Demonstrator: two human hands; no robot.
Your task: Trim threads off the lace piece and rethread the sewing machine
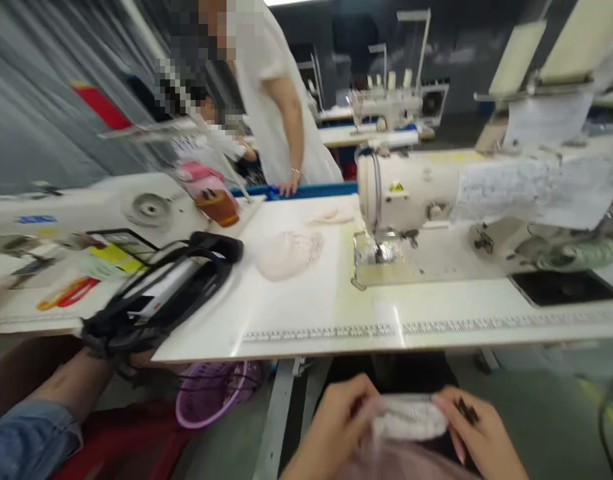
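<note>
Low in the head view, below the table edge, my left hand (342, 417) pinches one end of a gathered whitish band on a piece of fabric (411, 421). My right hand (479, 430) grips the other end, so the band stretches between both hands over my lap. Pinkish cloth hangs from it toward the bottom edge, blurred. A small dark object (467, 411) shows between my right fingers; its kind is unclear. Ahead stands a white sewing machine (411, 193), its needle area above a metal plate. Pale lace-like fabric (291, 255) lies on the table left of it.
A printed ruler strip (336, 331) runs along the front of the table (296, 310). A black bag-like item (171, 287) lies at its left edge, with a purple basket (206, 400) below. Another person (291, 113) stands behind the table; a seated person's leg (71, 383) is at left.
</note>
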